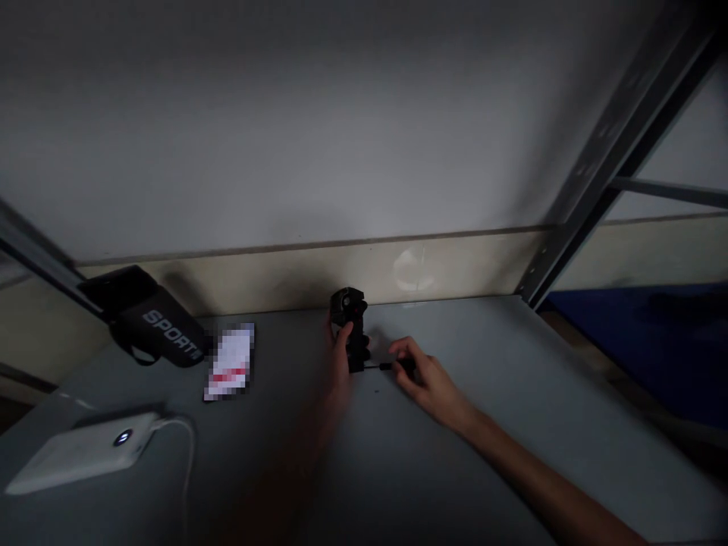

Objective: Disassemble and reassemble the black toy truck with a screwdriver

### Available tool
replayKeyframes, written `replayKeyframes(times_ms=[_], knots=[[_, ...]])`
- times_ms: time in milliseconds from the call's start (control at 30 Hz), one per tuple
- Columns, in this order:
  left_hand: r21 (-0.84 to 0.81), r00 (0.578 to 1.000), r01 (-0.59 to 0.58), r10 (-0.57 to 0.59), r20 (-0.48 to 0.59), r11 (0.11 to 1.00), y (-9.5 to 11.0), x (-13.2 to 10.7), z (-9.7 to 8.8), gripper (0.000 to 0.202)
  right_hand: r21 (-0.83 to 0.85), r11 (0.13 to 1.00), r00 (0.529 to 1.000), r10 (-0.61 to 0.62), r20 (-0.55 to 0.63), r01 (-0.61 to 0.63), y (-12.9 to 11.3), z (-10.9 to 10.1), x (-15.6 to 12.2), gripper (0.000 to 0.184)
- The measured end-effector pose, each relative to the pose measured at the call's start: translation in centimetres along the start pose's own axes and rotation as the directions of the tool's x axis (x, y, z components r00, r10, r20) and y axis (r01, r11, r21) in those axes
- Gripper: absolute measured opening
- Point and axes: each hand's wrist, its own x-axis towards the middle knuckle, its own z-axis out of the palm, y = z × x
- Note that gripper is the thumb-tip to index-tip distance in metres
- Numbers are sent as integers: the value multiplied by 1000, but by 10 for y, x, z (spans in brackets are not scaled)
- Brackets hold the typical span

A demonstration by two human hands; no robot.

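Observation:
Held upright on the table by my left hand [340,355] is a black handheld device [356,334] with rounded knobs on its right side and a small red spot near its top. My left thumb lies along its near face; the other fingers are mostly hidden behind it. My right hand [428,379] is closed around the dark handle of a thin screwdriver [387,366]. The screwdriver lies level, its shaft pointing left to the lower end of the device. Whether the tip sits in a screw is too small to tell. A tiny dark speck [376,391] lies below the shaft.
At the left, a black bottle marked SPORT [164,326] lies tilted beside a lit phone [230,362]. A white power bank [85,453] with a cable [190,447] is nearer on the grey table [455,485]. A wall stands behind; a metal post [574,235] rises at the right.

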Motion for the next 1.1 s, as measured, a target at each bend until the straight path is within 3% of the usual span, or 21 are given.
replayKeyframes(times_ms=[133,333,500,667,900,1000,1100], knots=[[38,999,-53,53,2,998,-2,3,-1,85,-32,995,996,92,10,-91,0,3,-1,26],[40,999,-50,50,3,998,-1,5,1,85,-51,999,998,-12,-68,8,5,9,-2,25],[52,997,-68,67,24,996,-1,3,0,85,-52,997,996,61,-69,-64,10,9,0,26],[68,999,-46,45,17,997,-1,4,-1,88,13,1000,998,-26,-64,27,19,8,4,24],[102,997,-71,70,9,992,-3,5,-2,86,43,999,997,37,-69,-34,25,7,11,31],[103,997,-79,79,3,992,-4,5,-3,87,80,997,999,-10,-37,13,26,6,10,29],[107,996,-87,88,3,990,-4,5,-3,85,116,991,997,67,41,-71,25,6,9,35]])
